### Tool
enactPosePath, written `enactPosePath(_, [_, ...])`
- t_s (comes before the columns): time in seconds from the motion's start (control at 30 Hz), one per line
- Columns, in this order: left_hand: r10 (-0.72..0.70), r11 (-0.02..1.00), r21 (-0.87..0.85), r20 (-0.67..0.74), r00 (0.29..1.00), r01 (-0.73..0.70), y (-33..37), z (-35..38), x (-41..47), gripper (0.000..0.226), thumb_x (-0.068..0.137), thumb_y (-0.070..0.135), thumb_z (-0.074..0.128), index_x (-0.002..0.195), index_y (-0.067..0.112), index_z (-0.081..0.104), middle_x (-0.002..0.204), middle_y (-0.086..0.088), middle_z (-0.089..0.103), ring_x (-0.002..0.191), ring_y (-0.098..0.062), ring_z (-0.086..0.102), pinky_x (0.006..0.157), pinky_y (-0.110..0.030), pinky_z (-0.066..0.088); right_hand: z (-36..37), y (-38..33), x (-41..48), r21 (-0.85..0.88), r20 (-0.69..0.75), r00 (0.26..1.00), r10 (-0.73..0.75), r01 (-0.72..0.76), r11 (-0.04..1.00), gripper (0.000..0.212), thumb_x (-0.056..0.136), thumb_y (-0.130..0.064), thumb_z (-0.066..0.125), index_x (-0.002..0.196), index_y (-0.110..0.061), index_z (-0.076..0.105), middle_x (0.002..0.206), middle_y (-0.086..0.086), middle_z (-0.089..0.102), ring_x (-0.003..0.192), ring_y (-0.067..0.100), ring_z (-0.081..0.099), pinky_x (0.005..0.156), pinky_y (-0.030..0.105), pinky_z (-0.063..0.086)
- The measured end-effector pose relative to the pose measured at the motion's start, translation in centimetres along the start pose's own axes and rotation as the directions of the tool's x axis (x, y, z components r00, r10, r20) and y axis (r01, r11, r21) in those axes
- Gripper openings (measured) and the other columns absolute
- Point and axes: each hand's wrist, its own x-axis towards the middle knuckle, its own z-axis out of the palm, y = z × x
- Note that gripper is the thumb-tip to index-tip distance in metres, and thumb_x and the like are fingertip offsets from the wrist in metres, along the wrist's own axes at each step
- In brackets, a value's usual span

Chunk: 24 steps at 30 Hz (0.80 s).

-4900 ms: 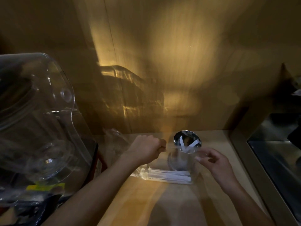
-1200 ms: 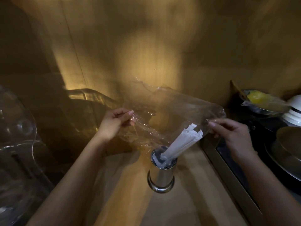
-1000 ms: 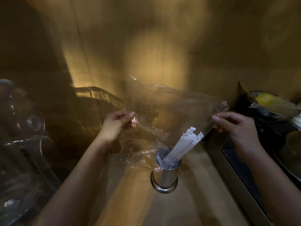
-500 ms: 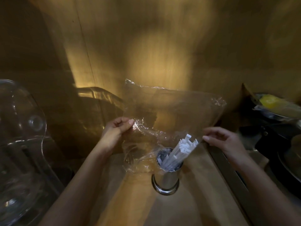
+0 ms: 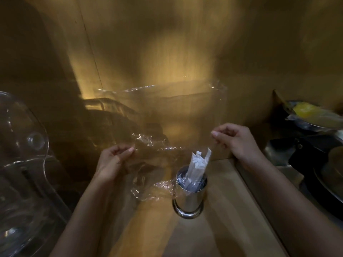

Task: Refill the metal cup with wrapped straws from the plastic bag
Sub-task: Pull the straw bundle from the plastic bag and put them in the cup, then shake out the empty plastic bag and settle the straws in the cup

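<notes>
Near the back edge of the wooden counter, close to its right edge, the metal cup stands upright with the wrapped straws standing in it, their tops leaning a little to the right above the rim. The clear plastic bag hangs upside down over the cup, its lower folds draped against the cup's left side. The left hand pinches the bag's left side between thumb and fingertips; the right hand pinches its right side the same way, higher up and just beside the straw tops.

The step in hand looks like drawing the emptied bag up and off the straws. To do it well, I would lift both hands together and straight up, keeping the film loose enough that it does not drag the straw tops sideways, since the thin plastic probably clings to the paper wrappers. The cup looks narrow and could tip toward the counter's right edge if the bag snags on the rim, so a slow pull is safer; if it catches, freeing one hand to steady the cup would help.

Counted: one cup, one bag, two hands. The straws are a single bundle; several white tops show, but blur keeps me from an exact number. No straw seems left inside the bag, though the glare makes that uncertain
</notes>
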Motion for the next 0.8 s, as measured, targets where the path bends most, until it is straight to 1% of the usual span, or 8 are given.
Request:
enactPosePath(0.1, [0.027, 0.999, -0.036, -0.047, 0.999, -0.029, 0.0, -0.3, -0.8, 0.004, 0.083, 0.005, 0.063, 0.084, 0.007, 0.066, 0.069, -0.001, 0.073, 0.061, -0.006, 0.068, 0.057, -0.016, 0.053, 0.7, -0.6, 0.3, 0.004, 0.006, 0.999, -0.032, 0.032, 0.999, 0.005, 0.083, -0.002, 0.062, 0.079, -0.004, 0.065, 0.062, 0.004, 0.060, 0.049, -0.002, 0.053, 0.048, 0.012, 0.043])
enactPosePath(0.23, [0.148, 0.984, -0.079, -0.121, 0.982, -0.158, 0.9, 0.0, -1.5, 0.006, 0.083, 0.002, 0.061, 0.082, 0.006, 0.065, 0.078, -0.009, 0.066, 0.054, 0.002, 0.064, 0.052, -0.008, 0.049, 0.9, -0.7, -0.1, 0.047, -0.027, 0.998, -0.063, 0.064, 0.997, 0.003, 0.083, 0.000, 0.061, 0.082, 0.000, 0.064, 0.068, 0.011, 0.060, 0.053, 0.001, 0.056, 0.051, 0.014, 0.047])
enactPosePath(0.33, [0.220, 0.965, -0.116, -0.134, 0.966, -0.235, 1.6, 0.3, -1.7, 0.011, 0.083, 0.000, 0.062, 0.078, 0.010, 0.064, 0.077, -0.009, 0.065, 0.059, 0.000, 0.064, 0.053, -0.007, 0.049, 0.2, -0.5, -0.3, 0.025, -0.064, 0.992, -0.108, 0.110, 0.994, 0.004, 0.082, -0.005, 0.062, 0.083, -0.004, 0.066, 0.074, 0.008, 0.065, 0.058, 0.001, 0.061, 0.054, 0.012, 0.050])
enactPosePath(0.4, [0.240, 0.966, -0.071, -0.099, 0.966, -0.247, 1.7, 0.6, -1.8, 0.012, 0.082, 0.000, 0.063, 0.077, 0.012, 0.064, 0.077, -0.009, 0.066, 0.067, -0.006, 0.064, 0.058, -0.007, 0.049, -0.5, -0.1, -0.4, 0.009, -0.062, 0.993, -0.097, 0.098, 0.995, 0.005, 0.081, -0.008, 0.065, 0.082, -0.012, 0.068, 0.077, 0.003, 0.067, 0.064, 0.000, 0.062, 0.058, 0.011, 0.050])
enactPosePath(0.5, [0.197, 0.980, 0.012, -0.012, 0.980, -0.196, 1.1, 1.0, -1.7, 0.013, 0.080, -0.001, 0.064, 0.077, 0.012, 0.064, 0.074, -0.004, 0.066, 0.060, 0.002, 0.062, 0.057, -0.005, 0.047, -0.8, 1.2, -0.8, -0.071, 0.032, 0.999, 0.000, 0.002, 0.997, 0.013, 0.078, -0.007, 0.068, 0.079, -0.020, 0.068, 0.082, 0.001, 0.068, 0.070, -0.001, 0.062, 0.067, 0.014, 0.050])
enactPosePath(0.6, [0.179, 0.983, 0.041, 0.061, 0.982, -0.181, 0.7, 1.1, -1.5, 0.016, 0.079, -0.001, 0.066, 0.074, 0.014, 0.067, 0.062, 0.007, 0.069, 0.056, 0.004, 0.061, 0.054, -0.006, 0.047, -1.1, 1.9, -1.2, -0.085, 0.015, 0.999, 0.050, -0.048, 0.995, 0.012, 0.079, -0.004, 0.067, 0.076, -0.015, 0.068, 0.074, 0.005, 0.067, 0.061, 0.001, 0.059, 0.057, 0.010, 0.047])
enactPosePath(0.7, [0.253, 0.967, 0.025, -0.010, 0.967, -0.253, 1.1, 1.0, -1.1, 0.018, 0.078, 0.004, 0.068, 0.070, 0.020, 0.069, 0.067, 0.008, 0.071, 0.070, -0.006, 0.066, 0.066, -0.014, 0.051, -1.9, 1.5, -0.9, 0.007, -0.107, 0.994, -0.010, 0.011, 1.000, 0.014, 0.077, -0.006, 0.068, 0.072, -0.019, 0.068, 0.062, -0.008, 0.068, 0.055, 0.000, 0.058, 0.052, 0.009, 0.047])
enactPosePath(0.8, [0.288, 0.957, 0.033, 0.013, 0.958, -0.288, 1.3, 1.5, -0.9, 0.021, 0.080, 0.003, 0.065, 0.070, 0.021, 0.065, 0.069, 0.007, 0.071, 0.075, -0.009, 0.066, 0.075, -0.022, 0.051, -1.5, 1.9, -0.7, -0.033, -0.090, 0.996, 0.003, -0.006, 0.999, 0.008, 0.078, -0.009, 0.068, 0.075, -0.017, 0.068, 0.064, -0.004, 0.066, 0.055, -0.002, 0.058, 0.050, 0.009, 0.046])
